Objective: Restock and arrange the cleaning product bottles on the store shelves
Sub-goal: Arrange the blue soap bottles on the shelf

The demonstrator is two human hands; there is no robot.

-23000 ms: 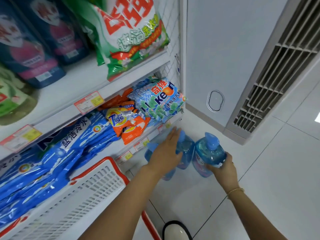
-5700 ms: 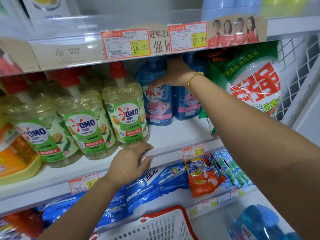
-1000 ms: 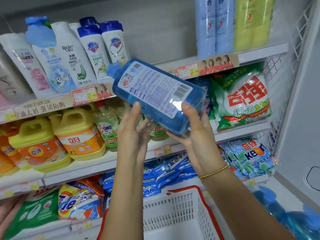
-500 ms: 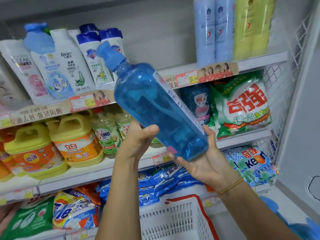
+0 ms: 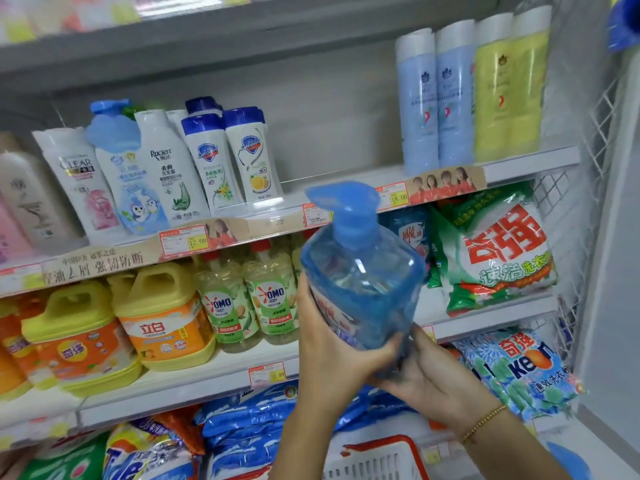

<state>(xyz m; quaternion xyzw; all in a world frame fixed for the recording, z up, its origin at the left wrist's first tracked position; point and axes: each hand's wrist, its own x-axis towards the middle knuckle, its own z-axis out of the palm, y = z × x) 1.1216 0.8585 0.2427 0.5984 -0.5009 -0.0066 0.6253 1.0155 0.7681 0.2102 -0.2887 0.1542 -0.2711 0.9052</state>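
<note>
— Gripping what, those two hands?
— One translucent blue plastic bottle with a blue pump cap (image 5: 360,282). The left hand (image 5: 325,351) wraps round its lower left side; the right hand (image 5: 429,382) cups the base from beneath, its grip curled round the bottom edge.
— And where is it?
— Upright in the air before the white middle shelf (image 5: 491,322), between the clear green-labelled bottles (image 5: 273,299) and the green-and-white detergent bag (image 5: 498,258). A matching blue bottle (image 5: 405,233) stands on that shelf behind it.
</note>
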